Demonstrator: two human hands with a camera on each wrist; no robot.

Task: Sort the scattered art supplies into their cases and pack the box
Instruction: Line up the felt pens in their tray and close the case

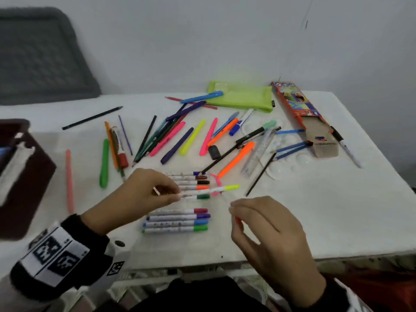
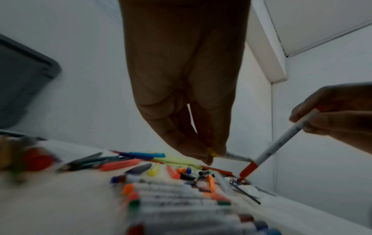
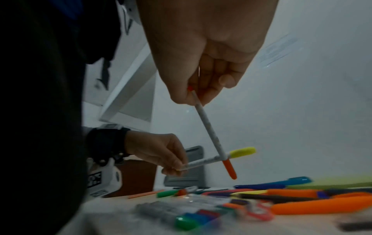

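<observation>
Dark maroon box point(image 1: 27, 176) sits at the far left edge of the tabletop point(image 1: 315, 210), nothing packed in it that I can make out.

Moving right, the left hand point(image 1: 139, 194) pinches the tail end of a yellow-capped marker point(image 1: 216, 189) between thumb and fingertips. Its long axis runs roughly left to right, cap pointing right, held just above the upper row of markers point(image 1: 191, 184) lying side by side with their caps to the right. A second row of markers point(image 1: 177, 220) lies nearer the person, same direction.

Further right, the right hand point(image 1: 267, 235) pinches the top of a red-capped marker point(image 3: 211, 132) that hangs steeply, cap down. In the right wrist view the two markers cross; whether they actually touch I can't tell.

What could go wrong, imo: both grips are right at the very ends, so a knock where the markers cross could twist one loose and drop it onto the rows, scattering them. The yellow one could also land crooked and roll.

Way off right, the lime pencil case point(image 1: 240, 95) and the open pencil carton point(image 1: 308, 120) are still surrounded by loose pens and highlighters.
</observation>
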